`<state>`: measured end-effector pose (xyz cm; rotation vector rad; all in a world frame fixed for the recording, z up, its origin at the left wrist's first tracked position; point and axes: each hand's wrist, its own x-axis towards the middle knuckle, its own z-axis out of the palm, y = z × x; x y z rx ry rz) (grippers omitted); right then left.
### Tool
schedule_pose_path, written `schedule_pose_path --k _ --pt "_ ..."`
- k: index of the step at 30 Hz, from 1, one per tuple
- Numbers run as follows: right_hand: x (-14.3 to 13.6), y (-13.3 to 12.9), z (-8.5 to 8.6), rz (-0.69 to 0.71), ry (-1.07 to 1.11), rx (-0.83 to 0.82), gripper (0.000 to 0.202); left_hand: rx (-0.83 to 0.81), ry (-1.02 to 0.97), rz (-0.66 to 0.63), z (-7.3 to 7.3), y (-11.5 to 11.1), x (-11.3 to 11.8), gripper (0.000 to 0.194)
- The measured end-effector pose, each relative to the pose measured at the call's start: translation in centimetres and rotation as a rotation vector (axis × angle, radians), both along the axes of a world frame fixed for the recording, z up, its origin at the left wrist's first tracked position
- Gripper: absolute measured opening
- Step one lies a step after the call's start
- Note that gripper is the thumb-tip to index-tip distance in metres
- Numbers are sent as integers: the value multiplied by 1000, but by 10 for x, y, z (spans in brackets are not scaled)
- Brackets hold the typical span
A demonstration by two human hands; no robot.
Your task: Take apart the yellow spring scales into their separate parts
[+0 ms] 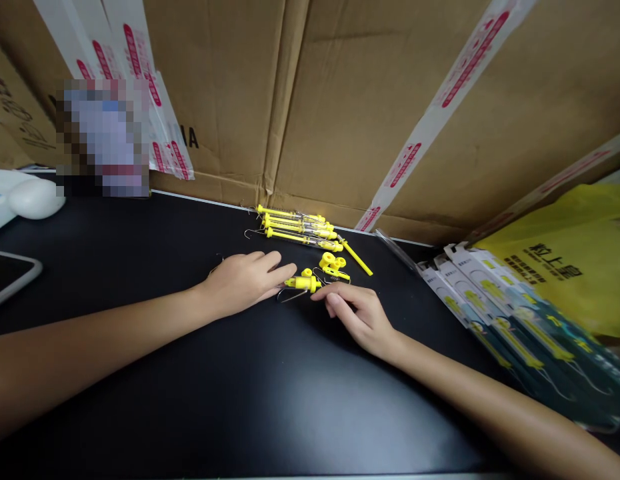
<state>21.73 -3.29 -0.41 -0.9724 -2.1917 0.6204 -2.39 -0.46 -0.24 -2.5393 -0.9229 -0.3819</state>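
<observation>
My left hand [250,280] is closed around one end of a yellow fishing hook device [301,284], and its palm faces down over the black table. A yellow collar and thin metal hooks stick out past the fingertips. Close by on the right, my right hand [363,317] has its index finger stretched to the device's end, with the thumb bent in under it. Whatever lies between those fingers is too small to make out. Just behind the hands are loose yellow parts [333,263], some ring-shaped, with wire. Farther back, several similar yellow hook devices [303,230] lie side by side.
A loose yellow stick [357,258] and a clear tube [397,250] lie near the cardboard wall [340,120]. Printed packages [510,313] and a yellow bag [555,247] occupy the right. At left are a phone [10,277] and a white rounded object [36,198].
</observation>
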Motion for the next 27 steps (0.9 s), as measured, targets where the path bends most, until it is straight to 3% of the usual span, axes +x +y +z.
schedule_pose_path --k 4,8,14,21,27 --pt "-2 -5 0 -4 30 -234 30 -34 -44 -74 -1 4 0 28" --pt "-4 -7 2 -26 74 -371 30 31 -42 -105 -3 5 0 27" --pt "-11 -11 4 78 214 -558 38 172 -43 -34 -2 -4 7 22" --pt "-15 -13 -6 23 286 -465 24 203 -77 -16 -4 -16 16 21" --pt "-13 -15 -11 -24 167 -168 12 185 -69 -18 -2 -18 17 26"
